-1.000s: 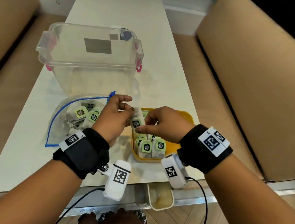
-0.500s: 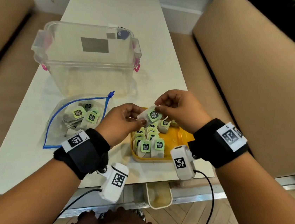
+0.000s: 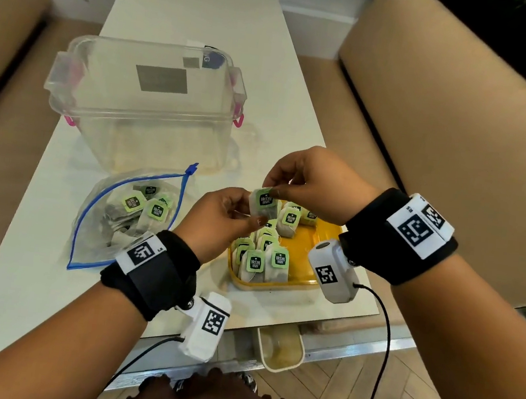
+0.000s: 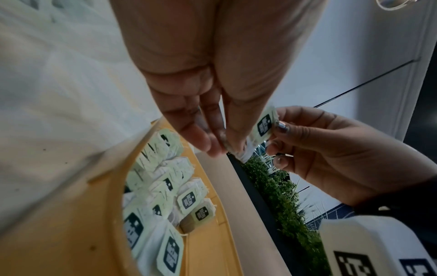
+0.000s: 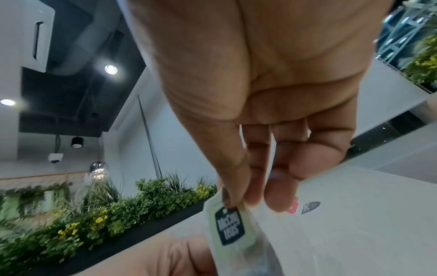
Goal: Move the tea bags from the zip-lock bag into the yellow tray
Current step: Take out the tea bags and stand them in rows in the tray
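Observation:
Both hands hold one tea bag (image 3: 262, 204) with a green tag above the far left of the yellow tray (image 3: 313, 238). My right hand (image 3: 302, 184) pinches its tag from above; the same tea bag (image 5: 230, 226) and pinch show in the right wrist view. My left hand (image 3: 223, 221) pinches the pouch from the left; in the left wrist view its fingers (image 4: 208, 134) close on the tea bag (image 4: 263, 127). Several tea bags (image 3: 264, 258) lie in the tray. The open zip-lock bag (image 3: 128, 217), left of the tray, holds several more.
A clear plastic storage box (image 3: 145, 100) with pink clips stands behind the zip-lock bag on the white table (image 3: 195, 8). Tan benches run along both sides. A small cream container (image 3: 279, 348) sits under the table's near edge.
Both hands rose with the tea bag from just over the tray's near left part to higher above its far left, then stayed about there. The right hand shifted to pinch the tag from above.

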{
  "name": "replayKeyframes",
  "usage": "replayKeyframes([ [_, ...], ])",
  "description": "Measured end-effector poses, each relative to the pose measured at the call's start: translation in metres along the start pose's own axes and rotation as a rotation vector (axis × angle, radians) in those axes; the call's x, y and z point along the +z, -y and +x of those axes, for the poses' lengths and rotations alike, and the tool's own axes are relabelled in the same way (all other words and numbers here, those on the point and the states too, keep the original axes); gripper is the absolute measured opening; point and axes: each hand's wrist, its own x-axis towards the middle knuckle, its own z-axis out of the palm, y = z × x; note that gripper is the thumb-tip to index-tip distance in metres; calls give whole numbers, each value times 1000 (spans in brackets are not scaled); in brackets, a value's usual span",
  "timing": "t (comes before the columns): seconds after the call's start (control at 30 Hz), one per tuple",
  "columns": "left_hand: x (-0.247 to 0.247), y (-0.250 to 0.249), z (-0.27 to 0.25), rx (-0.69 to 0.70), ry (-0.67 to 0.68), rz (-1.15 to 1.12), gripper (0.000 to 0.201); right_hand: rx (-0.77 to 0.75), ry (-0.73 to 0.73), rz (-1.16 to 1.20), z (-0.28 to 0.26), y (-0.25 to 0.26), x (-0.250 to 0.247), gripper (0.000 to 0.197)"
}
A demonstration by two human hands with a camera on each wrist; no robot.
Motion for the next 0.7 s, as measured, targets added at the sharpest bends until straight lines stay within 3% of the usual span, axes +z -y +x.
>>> replayKeyframes([
  [0.3, -1, 2, 2, -19, -11, 88, 23, 14, -1, -72, 2, 1, -9, 8],
  [0.4, -9, 6, 2, -10, -134, 293, 16, 92, -11, -107, 2, -16, -15, 6],
  [0.5, -15, 10, 0, 5, -175, 484, 16, 183, 34, -175, 0, -39, -18, 7],
  [0.7, -13, 16, -3, -102, -94, 644, 35, 390, 137, -348, 0, -79, -5, 7],
])
